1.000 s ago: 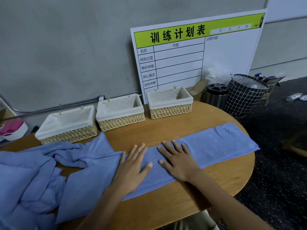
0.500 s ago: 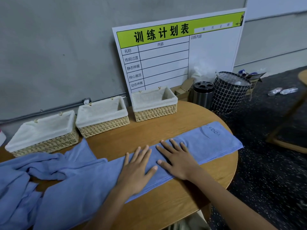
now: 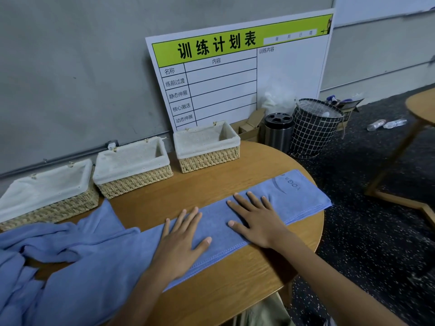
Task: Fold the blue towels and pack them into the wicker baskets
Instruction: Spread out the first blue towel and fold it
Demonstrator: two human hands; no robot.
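Note:
A long blue towel (image 3: 303, 196) lies folded in a narrow strip across the round wooden table (image 3: 235, 278), its printed end at the right edge. My left hand (image 3: 181, 241) and my right hand (image 3: 256, 217) press flat on the strip's middle, fingers spread and straight. More blue towel cloth (image 3: 58, 250) lies crumpled at the left. Three wicker baskets with white liners stand along the back: left basket (image 3: 47, 208), middle basket (image 3: 136, 182), right basket (image 3: 209, 158). All three look empty.
A white and green chart board (image 3: 235, 78) leans on the grey wall behind the baskets. On the dark floor to the right stand a steel bin (image 3: 279, 131) and a black grid basket (image 3: 315, 128). Another wooden table (image 3: 421, 107) stands at far right.
The view has swung to the right, so the crumpled cloth and left basket sit nearer the frame's edge. Both hands stay flat on the towel strip, nearly in the same place.

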